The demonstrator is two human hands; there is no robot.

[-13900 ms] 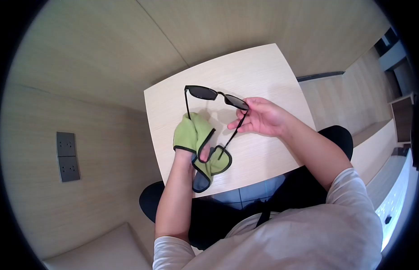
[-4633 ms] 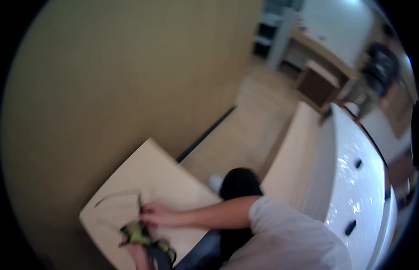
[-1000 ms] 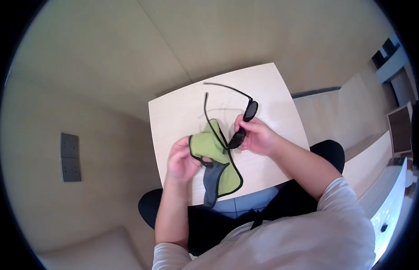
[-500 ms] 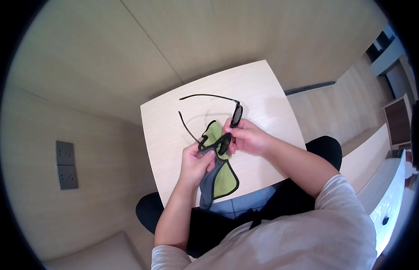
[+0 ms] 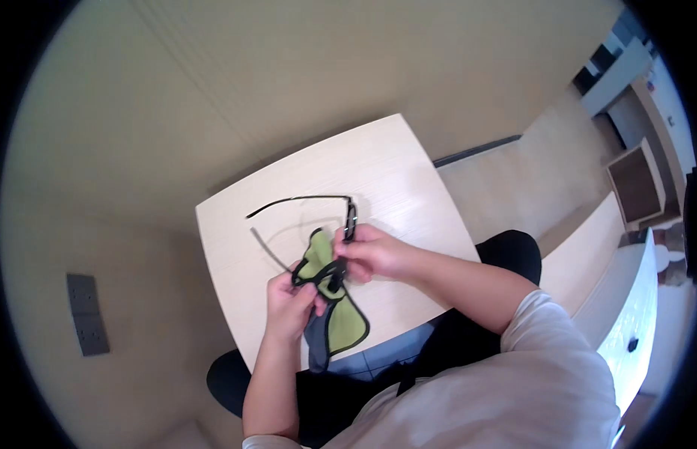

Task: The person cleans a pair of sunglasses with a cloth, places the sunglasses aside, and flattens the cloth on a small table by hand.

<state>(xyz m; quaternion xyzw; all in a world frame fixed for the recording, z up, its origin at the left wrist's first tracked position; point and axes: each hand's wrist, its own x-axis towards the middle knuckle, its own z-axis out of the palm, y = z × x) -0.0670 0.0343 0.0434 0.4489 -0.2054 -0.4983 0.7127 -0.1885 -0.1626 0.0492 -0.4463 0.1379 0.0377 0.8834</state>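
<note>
A pair of black sunglasses (image 5: pixel 351 217) is held over the table, its two arms pointing left and its lens frame seen nearly edge-on. My right hand (image 5: pixel 377 253) is closed on the frame around the bridge, thumb and fingers pinching it. A green and grey cloth with black edging (image 5: pixel 348 325) is bunched around the lower lens. My left hand (image 5: pixel 288 307) is closed on this cloth, thumb pressed near that lens, which is partly hidden by cloth and fingers. The cloth's free end hangs down toward the table's near edge.
Beneath my hands is a pale wooden table (image 5: pixel 397 168), with a wall (image 5: pixel 288 67) behind it. Dark socket plates (image 5: pixel 86 314) are on the wall at left. My legs are under the near edge. A low pale ledge (image 5: pixel 565 262) runs along the right.
The view has shifted, so the table and hands appear lower and further left. The sunglasses have turned, showing their lens frame more edge-on. Both hands keep their holds.
</note>
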